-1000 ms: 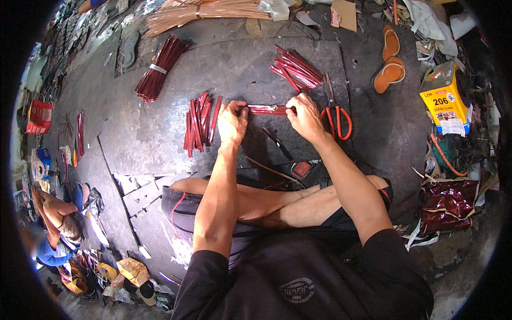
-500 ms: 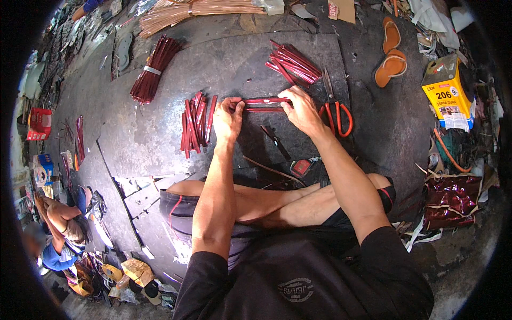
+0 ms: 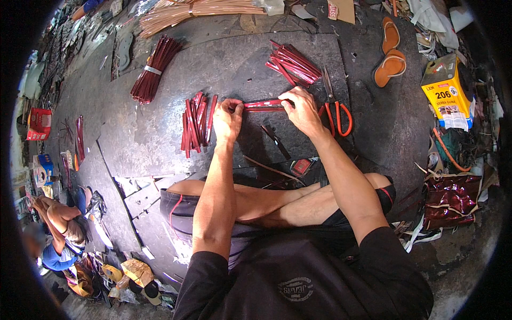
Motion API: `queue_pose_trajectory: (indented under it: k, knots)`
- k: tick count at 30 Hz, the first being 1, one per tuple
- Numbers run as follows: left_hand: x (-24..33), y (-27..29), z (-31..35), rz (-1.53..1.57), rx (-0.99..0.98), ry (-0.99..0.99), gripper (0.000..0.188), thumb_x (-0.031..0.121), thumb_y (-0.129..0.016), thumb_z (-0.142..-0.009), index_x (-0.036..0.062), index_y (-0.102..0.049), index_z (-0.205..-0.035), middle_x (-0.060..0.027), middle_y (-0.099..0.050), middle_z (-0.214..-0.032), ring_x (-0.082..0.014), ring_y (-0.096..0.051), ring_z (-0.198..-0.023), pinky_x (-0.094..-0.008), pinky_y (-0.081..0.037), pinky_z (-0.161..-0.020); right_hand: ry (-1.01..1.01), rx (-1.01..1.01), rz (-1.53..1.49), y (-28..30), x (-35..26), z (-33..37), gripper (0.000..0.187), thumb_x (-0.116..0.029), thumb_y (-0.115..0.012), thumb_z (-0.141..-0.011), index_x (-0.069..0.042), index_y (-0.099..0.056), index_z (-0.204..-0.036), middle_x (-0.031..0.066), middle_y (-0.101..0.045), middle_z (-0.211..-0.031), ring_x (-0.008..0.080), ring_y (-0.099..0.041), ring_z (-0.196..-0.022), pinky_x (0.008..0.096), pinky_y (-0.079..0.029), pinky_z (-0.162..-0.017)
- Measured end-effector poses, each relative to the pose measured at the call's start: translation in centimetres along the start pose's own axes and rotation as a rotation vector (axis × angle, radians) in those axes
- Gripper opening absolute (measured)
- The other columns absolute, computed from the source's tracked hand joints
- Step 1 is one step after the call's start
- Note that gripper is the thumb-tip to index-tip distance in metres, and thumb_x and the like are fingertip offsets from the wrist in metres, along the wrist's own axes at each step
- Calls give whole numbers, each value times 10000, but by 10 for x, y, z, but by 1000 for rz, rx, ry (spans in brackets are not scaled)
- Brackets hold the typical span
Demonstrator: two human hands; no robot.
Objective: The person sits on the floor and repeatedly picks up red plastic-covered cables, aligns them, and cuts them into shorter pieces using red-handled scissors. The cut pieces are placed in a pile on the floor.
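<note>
Between my two hands a glossy dark red strip (image 3: 262, 104) stretches across, just above the dark board. My left hand (image 3: 228, 118) pinches its left end, and my right hand (image 3: 302, 111) grips the right end between thumb and fingers. Left of my left hand lies a pile of short red strips (image 3: 194, 125). Beyond my right hand is a loose pile of longer red strips (image 3: 293, 64). Scissors with orange handles (image 3: 336, 114) lie right beside my right hand, blades pointing away. A thin dark tool (image 3: 276, 142) rests on the board nearer my legs.
A tied bundle of red strips (image 3: 154, 69) lies at the far left, and pale sticks (image 3: 200, 12) at the far edge. Orange sandals (image 3: 391, 58) and a yellow box (image 3: 448, 96) are on the right. Another person (image 3: 61, 229) sits at the lower left.
The strip between my hands has tilted slightly, showing more shine. My right hand has shifted very little; the piles, scissors and tool stay in place.
</note>
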State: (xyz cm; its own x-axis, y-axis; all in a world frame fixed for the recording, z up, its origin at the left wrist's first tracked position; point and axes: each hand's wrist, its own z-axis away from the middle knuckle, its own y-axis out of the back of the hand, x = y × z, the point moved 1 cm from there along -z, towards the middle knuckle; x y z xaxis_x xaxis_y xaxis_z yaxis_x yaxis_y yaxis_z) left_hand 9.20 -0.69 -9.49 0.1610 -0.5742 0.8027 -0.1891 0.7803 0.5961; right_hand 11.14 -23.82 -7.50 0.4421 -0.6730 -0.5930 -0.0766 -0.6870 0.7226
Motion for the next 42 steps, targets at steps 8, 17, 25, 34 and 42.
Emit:
queue_pose_trajectory:
  k: [8, 17, 25, 34, 42]
  knots:
    - [0, 3, 1, 10, -9, 60, 131, 170, -733, -846, 59, -723, -916, -109, -635, -879, -224, -630, -789, -352, -511, -773, 8, 22, 2, -2, -1, 1, 169, -17, -717, -781, -64, -677, -939, 105, -648, -861, 303, -627, -833, 424, -495, -758]
    - [-7, 7, -2, 16, -56, 76, 142, 171, -699, -873, 77, -737, -972, -90, -684, -838, -209, -650, -762, -343, -511, -742, 21, 30, 40, -1, -2, 5, 170, -25, -713, -791, -77, -681, -950, 88, -645, -869, 282, -627, -838, 409, -480, -742]
    - [-11, 9, -3, 90, -92, 22, 190, 236, -670, -904, 74, -734, -980, -92, -698, -810, -204, -660, -738, -333, -508, -730, 31, -17, 43, 1, -1, 7, 185, -36, -709, -801, -101, -683, -972, 72, -641, -900, 270, -622, -877, 406, -459, -775]
    - [-5, 9, -4, -7, -49, 47, 230, 270, -730, -840, 50, -732, -908, -119, -691, -825, -245, -663, -778, -363, -513, -751, 60, -32, -2, 1, 1, 5, 181, -41, -703, -805, -101, -683, -975, 76, -637, -904, 281, -619, -870, 405, -456, -777]
    - [0, 9, -5, -13, -88, 145, 235, 272, -729, -829, 47, -737, -895, -129, -705, -855, -258, -677, -810, -368, -516, -778, -5, 15, -10, 8, -2, 5, 140, -66, -712, -817, -73, -691, -955, 107, -647, -890, 301, -637, -869, 407, -492, -769]
